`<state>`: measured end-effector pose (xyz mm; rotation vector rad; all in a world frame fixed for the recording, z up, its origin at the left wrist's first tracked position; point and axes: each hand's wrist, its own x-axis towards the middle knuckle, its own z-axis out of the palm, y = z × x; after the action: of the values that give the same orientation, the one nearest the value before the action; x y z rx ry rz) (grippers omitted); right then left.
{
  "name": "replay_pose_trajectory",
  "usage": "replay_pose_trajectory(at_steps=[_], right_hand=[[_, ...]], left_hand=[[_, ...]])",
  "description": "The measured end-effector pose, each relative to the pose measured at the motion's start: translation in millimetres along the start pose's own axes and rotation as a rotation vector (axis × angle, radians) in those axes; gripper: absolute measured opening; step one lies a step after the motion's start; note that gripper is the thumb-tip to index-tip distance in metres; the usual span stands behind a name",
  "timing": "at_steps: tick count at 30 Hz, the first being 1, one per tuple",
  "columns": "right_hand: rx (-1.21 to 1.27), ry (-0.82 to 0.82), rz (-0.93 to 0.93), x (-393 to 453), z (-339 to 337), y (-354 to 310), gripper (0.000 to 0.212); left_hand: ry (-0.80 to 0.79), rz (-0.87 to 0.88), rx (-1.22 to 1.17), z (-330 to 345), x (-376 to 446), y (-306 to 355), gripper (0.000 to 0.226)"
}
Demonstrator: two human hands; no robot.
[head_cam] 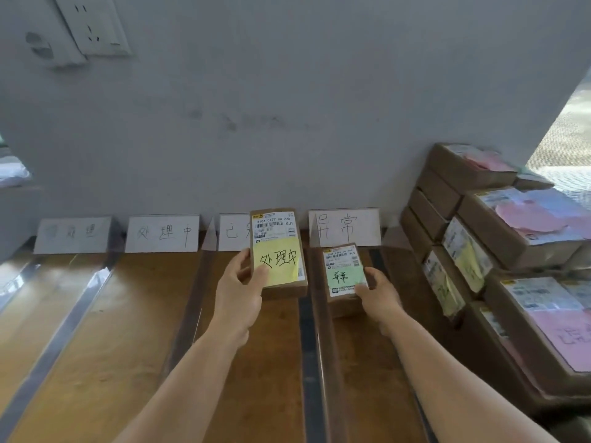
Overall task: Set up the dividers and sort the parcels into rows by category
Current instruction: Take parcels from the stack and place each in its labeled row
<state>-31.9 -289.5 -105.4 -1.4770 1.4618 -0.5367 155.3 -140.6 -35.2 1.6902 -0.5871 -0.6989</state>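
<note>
L hand [238,294] grips yellow-note parcel [277,251] at its left edge; bare lane below. R hand [377,294] pinches green-note parcel [344,276], divider [307,330] btwn hands.

A pale grey wall [287,91] fills the upper half of the view, flat and matte, with faint dark smudges near its middle. High on its left side sits a white wall socket [96,24], and just beside it, lower and to the left, a second white plate that is blurred. Below the wall runs a brown wooden desk [96,330] with a warm, slightly glossy grain that catches soft reflections toward the left. At the far right edge a bright opening [566,148] shows a light, finely meshed or textured surface. At the far left a dim pale shape is too blurred to identify. The light is even and diffuse
</note>
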Motion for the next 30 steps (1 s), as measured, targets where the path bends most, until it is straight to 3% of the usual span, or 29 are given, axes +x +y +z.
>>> replay_pose_trajectory(at_steps=[17, 21, 26, 30], right_hand=[[-0.125, -0.138, -0.068, 49.8, 24.0, 2.8, 0.046], [-0.186, -0.117, -0.064, 39.9, 15.3, -10.8, 0.053], [-0.1, 0.007, -0.352, 1.8, 8.8, -63.4, 0.053], [-0.107, -0.099, -0.559, -47.3, 30.5, -105.2, 0.058]], left_hand=[[0.065, -0.084, 0.064, 13.2, 25.8, -12.8, 0.044], [0.065, -0.076, 0.055, 9.9, 17.4, -9.5, 0.043], [0.086, -0.039, 0.021, -4.1, 5.7, 0.4, 0.04], [0.124, 0.009, 0.004, -25.0, -3.0, 7.8, 0.045]])
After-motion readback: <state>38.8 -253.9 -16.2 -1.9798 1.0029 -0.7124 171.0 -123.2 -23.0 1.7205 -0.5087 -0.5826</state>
